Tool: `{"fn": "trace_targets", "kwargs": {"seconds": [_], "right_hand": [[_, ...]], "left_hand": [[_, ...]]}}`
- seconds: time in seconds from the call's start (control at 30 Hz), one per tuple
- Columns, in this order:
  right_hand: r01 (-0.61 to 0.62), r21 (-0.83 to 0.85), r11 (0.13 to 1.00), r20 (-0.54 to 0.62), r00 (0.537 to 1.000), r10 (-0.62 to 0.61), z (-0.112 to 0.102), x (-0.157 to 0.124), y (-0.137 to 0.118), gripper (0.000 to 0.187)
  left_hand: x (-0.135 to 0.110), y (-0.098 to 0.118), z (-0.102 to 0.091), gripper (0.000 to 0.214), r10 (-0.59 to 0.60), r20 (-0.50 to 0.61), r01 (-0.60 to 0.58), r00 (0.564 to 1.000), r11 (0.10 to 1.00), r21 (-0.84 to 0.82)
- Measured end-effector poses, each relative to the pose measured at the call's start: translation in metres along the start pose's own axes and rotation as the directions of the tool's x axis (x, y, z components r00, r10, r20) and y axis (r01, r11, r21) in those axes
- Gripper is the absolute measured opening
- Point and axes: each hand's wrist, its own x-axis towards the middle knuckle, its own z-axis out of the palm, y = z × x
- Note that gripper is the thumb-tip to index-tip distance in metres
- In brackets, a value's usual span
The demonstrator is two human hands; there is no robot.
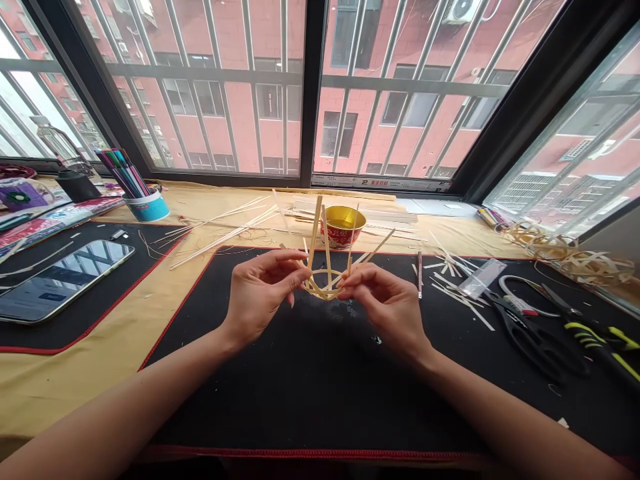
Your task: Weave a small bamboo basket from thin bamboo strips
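Observation:
Between my two hands, just above the black mat, is a small woven bamboo basket frame [327,294], with a ring low down and several thin strips sticking up from it. My left hand [265,287] pinches its left side between thumb and fingers. On the opposite side, my right hand [384,297] grips the rim and the base of a strip with closed fingertips. Behind the frame stands a red bowl [345,233] with a gold inside. Part of the frame is hidden by my fingers.
Loose bamboo strips [235,230] lie at the back left, and short offcuts [460,293] at the right. Black scissors [537,340] and pliers [595,340] rest on the mat [320,393]. A phone [65,280] and a pen cup [147,205] are at left.

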Motion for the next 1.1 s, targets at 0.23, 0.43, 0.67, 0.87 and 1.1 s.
{"fn": "trace_targets", "kwargs": {"seconds": [0.23, 0.43, 0.67, 0.87, 1.1], "right_hand": [[-0.192, 0.135, 0.972, 0.102, 0.978, 0.18, -0.011, 0.012, 0.001, 0.018], [-0.363, 0.278, 0.889, 0.214, 0.926, 0.311, -0.02, 0.021, 0.004, 0.023], [-0.324, 0.153, 0.933, 0.19, 0.937, 0.294, -0.017, 0.019, 0.009, 0.023], [-0.188, -0.044, 0.981, 0.219, 0.956, 0.193, -0.014, 0.011, 0.006, 0.02], [-0.112, -0.167, 0.979, 0.22, 0.964, 0.148, -0.013, 0.006, 0.001, 0.027]], "left_hand": [[0.002, 0.007, 0.005, 0.067, 0.08, 0.03, -0.081, 0.996, 0.997, 0.021], [0.011, 0.01, 0.004, 0.037, -0.153, 0.105, 0.154, 0.983, 0.988, 0.002], [0.005, 0.01, 0.01, 0.037, -0.173, 0.083, 0.168, 0.981, 0.983, 0.068], [0.001, 0.008, 0.012, 0.042, -0.115, 0.076, 0.106, 0.99, 0.988, 0.116], [-0.006, 0.013, 0.017, 0.052, -0.124, 0.073, 0.109, 0.99, 0.978, 0.179]]}}
